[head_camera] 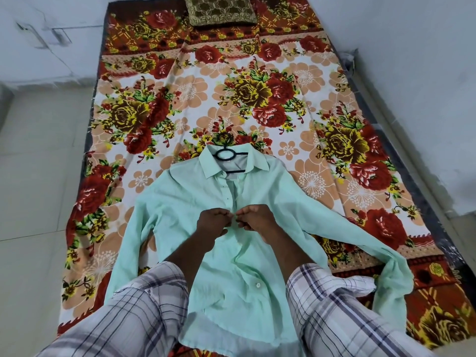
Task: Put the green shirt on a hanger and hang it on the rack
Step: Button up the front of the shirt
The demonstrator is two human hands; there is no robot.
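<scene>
A pale green shirt (180,202) lies flat, front up, on the flowered bedsheet, collar pointing away from me. A black hanger (225,154) sits inside its neck, with the hook and ring sticking out past the collar. My left hand (211,222) and my right hand (255,219) meet at the middle of the button placket, fingers pinched on the two front edges of the shirt. One white button shows lower down on the placket. The right sleeve trails off to the lower right. No rack is in view.
The mattress with the flowered sheet (334,112) fills the floor between tiled floor (38,176) on the left and a white wall (425,86) on the right. A brown patterned pillow (221,9) lies at the far end. My plaid sleeves cover the near edge.
</scene>
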